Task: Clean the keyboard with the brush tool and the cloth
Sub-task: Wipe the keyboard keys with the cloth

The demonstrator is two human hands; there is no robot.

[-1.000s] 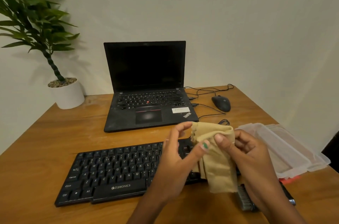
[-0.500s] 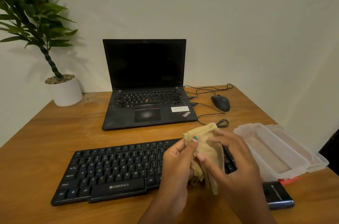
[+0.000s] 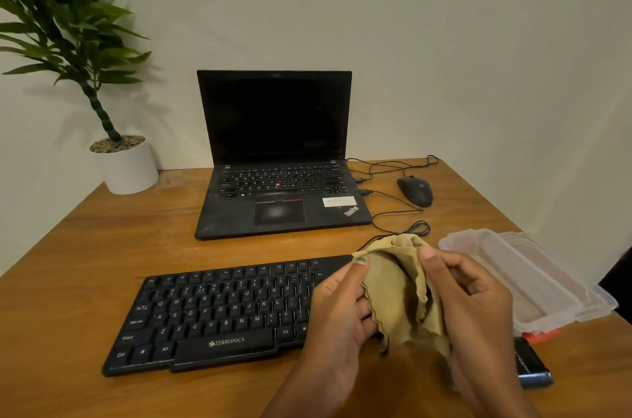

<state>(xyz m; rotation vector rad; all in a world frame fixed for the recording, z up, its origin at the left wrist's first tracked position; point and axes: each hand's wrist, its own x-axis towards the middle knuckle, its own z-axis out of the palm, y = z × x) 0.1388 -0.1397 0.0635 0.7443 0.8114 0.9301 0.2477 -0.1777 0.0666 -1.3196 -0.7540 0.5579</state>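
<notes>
A black Zebronics keyboard (image 3: 219, 311) lies across the near part of the wooden table. Over its right end both hands hold a crumpled tan cloth (image 3: 400, 291). My left hand (image 3: 338, 311) grips the cloth's left side with the thumb on top. The cloth's right side is pinched between the thumb and fingers of my right hand (image 3: 472, 301). The right end of the keyboard is hidden behind the hands and cloth. The black end of the brush tool (image 3: 531, 368) shows on the table just right of my right wrist.
An open black laptop (image 3: 277, 198) sits behind the keyboard. A wired mouse (image 3: 415, 191) and its looping cables lie to its right. A clear plastic container (image 3: 526, 281) stands at the right edge. A potted plant (image 3: 124, 164) occupies the back left corner.
Both hands lowered the cloth toward the keyboard's right end and bunched it, then spread it a little wider. The brush tool's bristles went out of sight behind my right hand.
</notes>
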